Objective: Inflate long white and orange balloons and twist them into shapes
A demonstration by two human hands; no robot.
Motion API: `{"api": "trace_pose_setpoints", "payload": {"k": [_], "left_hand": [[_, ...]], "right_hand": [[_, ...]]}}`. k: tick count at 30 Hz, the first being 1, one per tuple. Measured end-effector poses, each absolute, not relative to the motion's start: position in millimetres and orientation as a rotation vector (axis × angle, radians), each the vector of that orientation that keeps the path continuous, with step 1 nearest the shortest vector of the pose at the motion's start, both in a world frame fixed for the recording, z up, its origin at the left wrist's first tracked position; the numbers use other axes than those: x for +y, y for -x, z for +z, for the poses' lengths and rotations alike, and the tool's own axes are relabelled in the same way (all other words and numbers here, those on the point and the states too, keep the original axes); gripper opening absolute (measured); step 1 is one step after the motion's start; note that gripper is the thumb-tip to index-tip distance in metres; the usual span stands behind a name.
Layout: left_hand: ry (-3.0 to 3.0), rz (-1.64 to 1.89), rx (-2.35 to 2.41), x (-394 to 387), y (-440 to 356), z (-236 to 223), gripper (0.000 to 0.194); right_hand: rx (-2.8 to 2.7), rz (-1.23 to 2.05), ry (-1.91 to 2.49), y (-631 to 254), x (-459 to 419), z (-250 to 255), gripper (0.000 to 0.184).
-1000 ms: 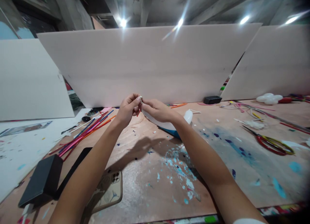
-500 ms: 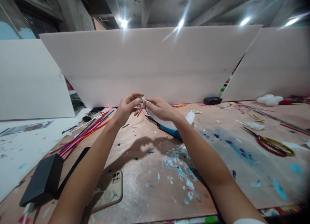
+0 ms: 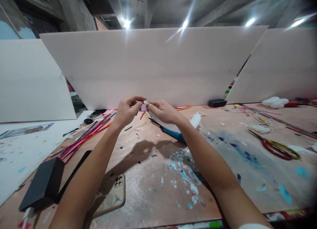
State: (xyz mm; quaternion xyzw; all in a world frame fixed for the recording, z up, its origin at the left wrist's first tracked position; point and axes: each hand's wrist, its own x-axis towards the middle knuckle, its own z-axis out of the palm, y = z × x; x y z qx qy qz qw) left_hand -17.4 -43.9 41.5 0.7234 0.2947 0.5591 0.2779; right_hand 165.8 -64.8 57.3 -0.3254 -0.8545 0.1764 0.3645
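Note:
A long white balloon (image 3: 196, 120) runs from my right hand (image 3: 162, 111) back under the right wrist, its thin tail pointing right. My right thumb and fingers pinch the balloon near its neck. Facing it, my left hand (image 3: 129, 109) pinches the balloon's small open end, which shows as a pale bit between the two hands. Both hands are raised over the far middle of the table. Beneath the right forearm lies a blue-handled tool with dark jaws (image 3: 174, 134), partly hidden by the wrist and the balloon.
Left: long coloured balloons (image 3: 85, 138), a black box (image 3: 43, 182) with a white cable, a phone (image 3: 111, 194). Right: scissors (image 3: 277, 148), white inflated balloons (image 3: 275, 102), a small black box (image 3: 217, 103). White boards (image 3: 153, 64) stand behind the paint-spotted table (image 3: 146, 202).
My left fingers have closed in on the balloon's end, with thumb and index now pinching it. The right hand keeps its hold in nearly the same place.

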Motion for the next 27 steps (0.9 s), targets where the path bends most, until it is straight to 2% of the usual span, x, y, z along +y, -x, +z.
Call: {"api": "trace_pose_setpoints", "payload": {"k": [7,12,27], "left_hand": [[-2.045,1.452,0.820,-49.8,18.1,42.9,0.033],[-2.091,1.501,0.864,-49.2,16.6,42.0,0.027],[-2.074,1.525,0.838,-50.3,16.8,43.0,0.027]], "right_hand": [[-2.197,0.426,0.873,-165.2,-63.3,55.2,0.029],[-2.222,0.438,0.856,-164.9,-64.0,55.3,0.032],[-2.222,0.435,0.867,-164.8,-61.8,53.5,0.031]]}}
